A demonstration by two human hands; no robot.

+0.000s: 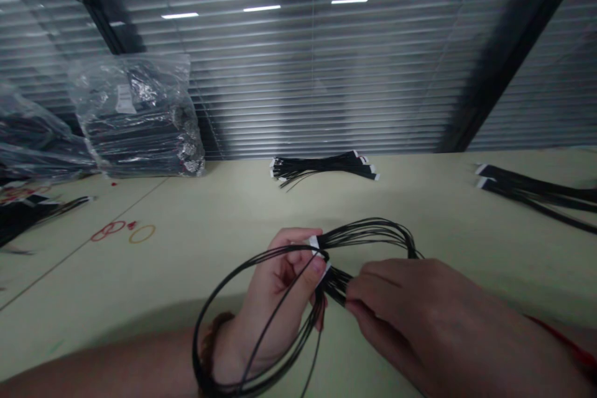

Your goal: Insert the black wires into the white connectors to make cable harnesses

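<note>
A bundle of thin black wires [368, 233] with white flat connector ends [314, 242] runs through both my hands in the middle of the view. My left hand [280, 298] grips the bundle near the connectors, and a long loop of wire hangs around that hand and wrist. My right hand [401, 305] pinches a thick part of the same bundle with its fingertips, right beside my left hand. The two hands nearly touch. Part of the bundle is hidden by my fingers.
Clear plastic bags of black wire bundles [137, 117] stand at the table's back left. Loose bundles lie at the back centre [321, 168], right [532, 193] and left [32, 211]. Red and orange rubber bands [124, 232] lie on the pale green table [224, 217]. Window blinds rise behind.
</note>
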